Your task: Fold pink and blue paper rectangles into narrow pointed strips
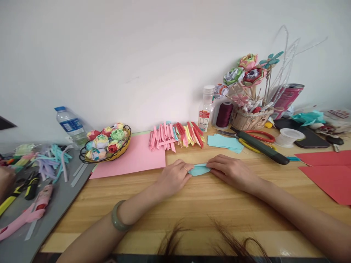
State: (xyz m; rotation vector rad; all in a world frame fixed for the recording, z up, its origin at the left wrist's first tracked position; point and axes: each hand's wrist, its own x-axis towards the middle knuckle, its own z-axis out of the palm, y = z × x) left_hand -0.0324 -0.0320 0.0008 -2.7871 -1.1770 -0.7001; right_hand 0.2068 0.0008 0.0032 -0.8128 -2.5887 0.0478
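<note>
Between my two hands lies a small light-blue piece of paper (200, 170), partly folded along its far edge, just above the wooden table. My left hand (174, 176) pinches its left end, fingers closed. At the right end, my right hand (233, 170) grips the paper with its fingers bent together; the thumb is mostly hidden. Beyond my right hand is a stack of light-blue paper slips (225, 143). Farther back stands a row of folded pink, red and yellow paper strips (175, 137).
A basket of paper flowers (109, 155) sits on pink paper (137, 153) at left. Scissors (252, 144), a thread spool (224, 115), a bottle (205, 109) and a flower pot (251, 118) stand right. Red paper (331, 180) lies far right. Another person's hand (7, 180) shows at the left edge.
</note>
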